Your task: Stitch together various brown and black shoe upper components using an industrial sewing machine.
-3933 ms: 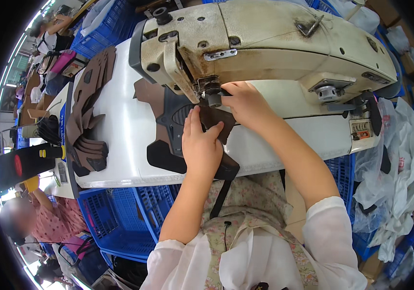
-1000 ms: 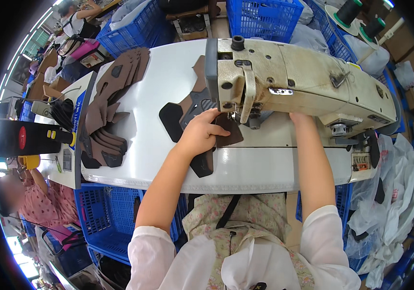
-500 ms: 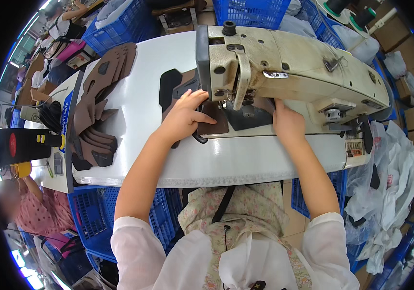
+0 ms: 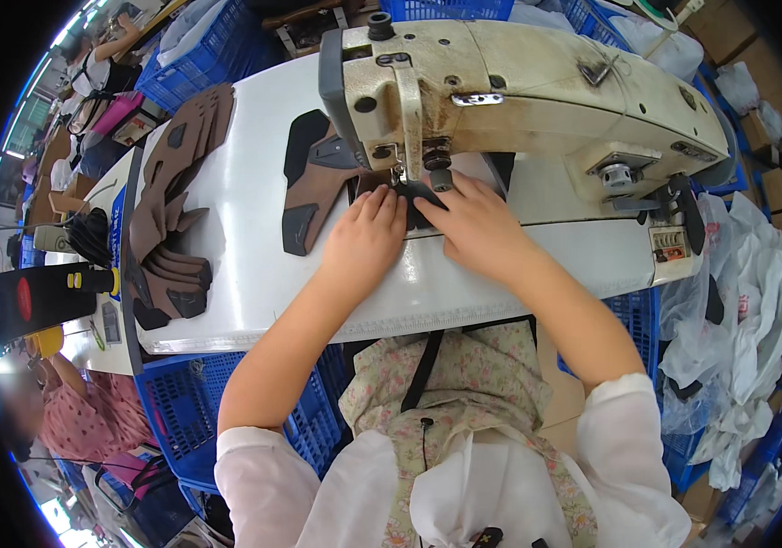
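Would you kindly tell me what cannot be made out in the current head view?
- Brown piece: its stretch near the needle is hidden by the left hand, right hand and machine.
- Any stitching there: too small and shadowed to tell.
- Lower-left crate: partly hidden by the table.
- Top crate: cut off by the picture's upper edge.
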Tool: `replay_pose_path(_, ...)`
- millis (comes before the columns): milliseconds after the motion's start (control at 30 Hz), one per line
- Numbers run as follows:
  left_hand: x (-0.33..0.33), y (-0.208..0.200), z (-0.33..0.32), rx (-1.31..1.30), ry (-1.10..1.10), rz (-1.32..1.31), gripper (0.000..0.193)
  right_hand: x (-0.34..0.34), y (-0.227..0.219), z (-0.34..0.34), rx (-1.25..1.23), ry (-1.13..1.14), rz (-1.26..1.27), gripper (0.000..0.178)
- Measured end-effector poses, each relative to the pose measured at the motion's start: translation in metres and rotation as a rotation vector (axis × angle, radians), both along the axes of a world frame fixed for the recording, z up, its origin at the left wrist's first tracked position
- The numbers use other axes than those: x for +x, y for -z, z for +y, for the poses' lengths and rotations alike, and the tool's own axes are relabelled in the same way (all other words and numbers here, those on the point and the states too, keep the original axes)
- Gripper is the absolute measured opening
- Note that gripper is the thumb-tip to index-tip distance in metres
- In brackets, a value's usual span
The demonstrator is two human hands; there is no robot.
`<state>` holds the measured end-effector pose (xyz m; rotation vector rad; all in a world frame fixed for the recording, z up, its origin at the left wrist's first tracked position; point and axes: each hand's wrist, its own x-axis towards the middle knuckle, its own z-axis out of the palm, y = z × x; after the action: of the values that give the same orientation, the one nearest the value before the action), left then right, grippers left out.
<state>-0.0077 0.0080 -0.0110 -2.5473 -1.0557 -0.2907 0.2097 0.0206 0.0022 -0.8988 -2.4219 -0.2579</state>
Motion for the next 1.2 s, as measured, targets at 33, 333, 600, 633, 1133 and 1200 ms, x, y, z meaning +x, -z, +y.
replay_pose_path(33, 0.002, 0.001, 0.001, 0.006, -0.023, 0.022, 0.042, -0.003, 0.001, 0.007, -0.001, 0.005, 0.002, 0.037)
replay_pose_path(333, -0.007, 0.005, 0.014, -0.199, -0.035, -0.307, 0.045, -0.008, 0.014, 0.017, -0.238, 0.064, -0.228, 0.027)
replay_pose_path(600, -0.022, -0.003, 0.037, -0.423, -0.022, -0.426, 0.043, 0.001, 0.025, 0.027, -0.196, 0.008, -0.220, 0.036)
replay_pose_path(633, -0.022, -0.002, 0.036, -0.422, -0.021, -0.422, 0.043, 0.001, 0.025, 0.026, -0.198, 0.008, -0.220, 0.036)
replay_pose_path(1133, -0.032, -0.002, 0.041, -0.563, -0.024, -0.568, 0.045, 0.002, 0.021, 0.025, -0.215, -0.003, -0.206, 0.038)
replay_pose_path(1200, -0.030, 0.000, 0.041, -0.508, 0.012, -0.532, 0.044, 0.003, 0.022, 0.024, -0.205, -0.003, -0.201, 0.038)
